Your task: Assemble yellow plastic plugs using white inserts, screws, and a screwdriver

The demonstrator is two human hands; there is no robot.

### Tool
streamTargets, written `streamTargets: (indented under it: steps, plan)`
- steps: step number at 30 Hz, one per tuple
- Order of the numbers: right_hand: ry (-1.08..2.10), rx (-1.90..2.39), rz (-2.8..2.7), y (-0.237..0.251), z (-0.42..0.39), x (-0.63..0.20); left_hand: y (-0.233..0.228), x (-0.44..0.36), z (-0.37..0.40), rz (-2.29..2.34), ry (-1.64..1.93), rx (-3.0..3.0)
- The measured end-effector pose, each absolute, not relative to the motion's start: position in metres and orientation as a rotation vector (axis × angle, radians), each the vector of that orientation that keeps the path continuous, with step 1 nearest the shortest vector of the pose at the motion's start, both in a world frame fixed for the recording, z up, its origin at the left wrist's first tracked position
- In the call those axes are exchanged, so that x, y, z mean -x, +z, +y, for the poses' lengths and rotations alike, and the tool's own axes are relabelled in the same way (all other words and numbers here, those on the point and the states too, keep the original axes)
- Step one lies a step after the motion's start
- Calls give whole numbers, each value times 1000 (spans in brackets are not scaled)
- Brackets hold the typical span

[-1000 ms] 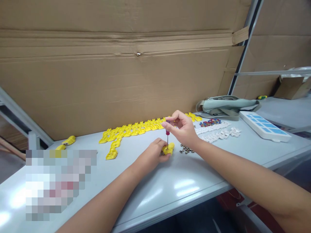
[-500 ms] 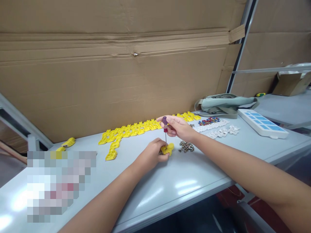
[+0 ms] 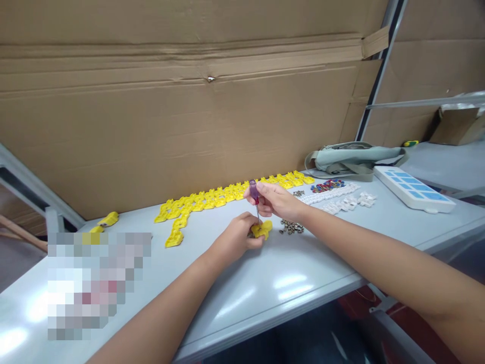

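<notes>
My left hand [image 3: 242, 235] is closed around a small yellow plastic part [image 3: 264, 230], pressing it against the tabletop. In my right hand [image 3: 275, 198] is a screwdriver [image 3: 253, 189] with a purple and red handle, its thin shaft slanting down to the yellow part. The tip's exact contact is too small to make out. Just right of the part lies a pile of small metal pieces [image 3: 291, 227]. Behind my hands, rows of similar yellow parts [image 3: 206, 198] run along the back of the table, with a short column coming forward on the left.
White parts [image 3: 348, 203], red and blue pieces [image 3: 328, 186] and a white case with blue compartments [image 3: 415, 191] lie to the right. A grey-green bag [image 3: 344, 157] rests behind them. Two yellow objects sit at far left, one a yellow tool [image 3: 108, 219]. Cardboard [image 3: 170, 136] walls the back.
The screwdriver's handle has tilted slightly to the left with my right hand. My left hand keeps its hold on the yellow part, and the whole view has shifted a little.
</notes>
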State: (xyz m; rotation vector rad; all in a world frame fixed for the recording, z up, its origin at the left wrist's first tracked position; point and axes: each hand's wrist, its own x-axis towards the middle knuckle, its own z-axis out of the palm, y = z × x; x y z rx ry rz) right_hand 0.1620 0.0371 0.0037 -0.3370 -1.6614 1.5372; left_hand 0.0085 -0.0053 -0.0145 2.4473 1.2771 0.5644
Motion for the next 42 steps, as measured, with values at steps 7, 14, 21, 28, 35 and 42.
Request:
streamTargets:
  steps: [7,14,21,28,35,42]
  plan:
    - [1647,238,-1539,1,32,-161,-17,-5,-3,1264,579,-2480]
    - [1532,294,-1737,-6,35,-161,-11,-6,-8,1167,572,-2379]
    - [1617,280,-1613,-12,35,-157,-14,-4,-4,1149,629,-2362]
    - [1433,325,-1816,-9,38,-162,-14,-4,-4,1166,597,-2379]
    - [1588,353,-1719,-17,42,-162,-15,-4,-4,1177,603,-2379]
    - [1470,401,-1733,-18,47,-163,-16,-4,-3,1161,646,-2395]
